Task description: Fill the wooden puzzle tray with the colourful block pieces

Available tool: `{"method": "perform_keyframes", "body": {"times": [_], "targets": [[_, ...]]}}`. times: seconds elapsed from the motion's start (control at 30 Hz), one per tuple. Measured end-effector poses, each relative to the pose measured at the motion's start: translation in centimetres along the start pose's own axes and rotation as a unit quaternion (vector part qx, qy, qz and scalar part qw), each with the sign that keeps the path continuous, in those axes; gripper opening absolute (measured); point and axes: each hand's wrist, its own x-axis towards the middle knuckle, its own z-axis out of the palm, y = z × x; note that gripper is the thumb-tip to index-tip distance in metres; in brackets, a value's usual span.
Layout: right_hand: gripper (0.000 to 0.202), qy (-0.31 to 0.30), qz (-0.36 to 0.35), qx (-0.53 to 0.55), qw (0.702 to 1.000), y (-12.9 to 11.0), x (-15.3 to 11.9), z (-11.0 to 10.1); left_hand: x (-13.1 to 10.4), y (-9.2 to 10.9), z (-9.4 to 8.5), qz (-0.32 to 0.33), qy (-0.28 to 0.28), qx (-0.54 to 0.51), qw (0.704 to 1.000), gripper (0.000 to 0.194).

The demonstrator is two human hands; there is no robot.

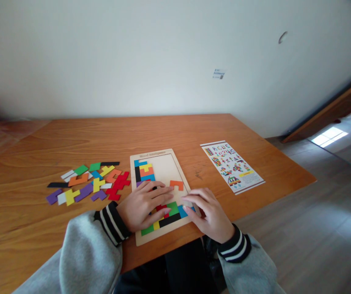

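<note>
A wooden puzzle board (175, 153) lies flat at the table's front, with coloured block pieces fitted along its left side and bottom. My left hand (145, 204) rests palm down over the board's left part, fingers stretched out, hiding some pieces. Its fingertips come close to a U-shaped orange piece (176, 183) that lies loose inside the frame. Over the board's right edge is my right hand (210, 212), thumb and fingers apart. The right thumb is at a blue piece (182, 211) in the lower right corner; whether it presses on it I cannot tell.
Loose coloured pieces (85, 192) lie in a scattered group left of the board. A printed pattern sheet (232, 167) lies to the right on the wooden table (175, 130). The table's right edge drops to a grey floor (292, 224). A white wall (132, 61) stands behind.
</note>
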Motion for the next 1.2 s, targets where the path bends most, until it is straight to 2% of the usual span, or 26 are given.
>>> {"method": "perform_keyframes", "body": {"times": [0.27,0.6,0.83,1.03,1.2], "targets": [[0.039,-0.037,-0.047,-0.027,0.998,0.34,0.51,0.0,0.06,0.05,-0.03,-0.009,-0.012,0.005,1.0,0.035],[0.033,-0.046,-0.071,-0.051,0.995,0.16,0.17,-0.01,-0.11,-0.11,0.17,-0.007,-0.003,-0.003,1.0,0.038],[0.04,-0.067,-0.048,-0.073,0.994,0.19,0.42,0.07,-0.09,0.05,0.2,-0.024,0.01,-0.002,1.0,0.036],[0.037,-0.064,-0.082,-0.052,0.993,-0.1,0.22,-0.15,-0.11,-0.05,0.18,-0.023,-0.004,0.014,1.0,0.042],[0.036,-0.062,-0.067,-0.075,0.993,-0.14,0.25,0.01,-0.1,-0.01,0.07,-0.027,0.006,0.027,0.999,0.042]]}}
